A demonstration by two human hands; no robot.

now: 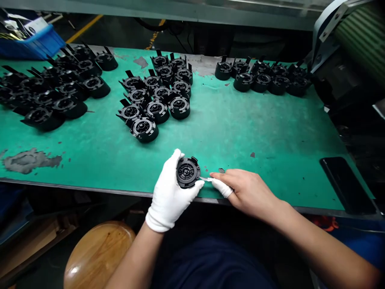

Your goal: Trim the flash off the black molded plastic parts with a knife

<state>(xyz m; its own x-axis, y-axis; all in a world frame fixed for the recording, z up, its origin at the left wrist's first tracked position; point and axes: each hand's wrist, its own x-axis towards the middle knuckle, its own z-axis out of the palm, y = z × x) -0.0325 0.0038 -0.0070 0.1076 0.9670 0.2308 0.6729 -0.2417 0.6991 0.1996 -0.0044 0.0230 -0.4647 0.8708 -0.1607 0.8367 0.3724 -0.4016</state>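
Note:
My left hand (171, 192), in a white glove, is closed around a round black plastic part (188, 172) near the table's front edge. The part's ringed face, with a small hub in the middle, is turned up toward me. My right hand (245, 188) is bare except for a white cover on the thumb. Between thumb and forefinger it pinches a small knife (207, 179) with a thin metal blade. The blade's tip meets the right rim of the black part. Most of the knife's handle is hidden in my fingers.
Similar black parts stand in groups at the left (45, 116), centre (144, 128) and back right (243, 81) of the green table (228, 124). A black phone (347, 184) lies at the right. A blue bin (36, 44) is at the back left; a wooden stool (96, 257) stands below.

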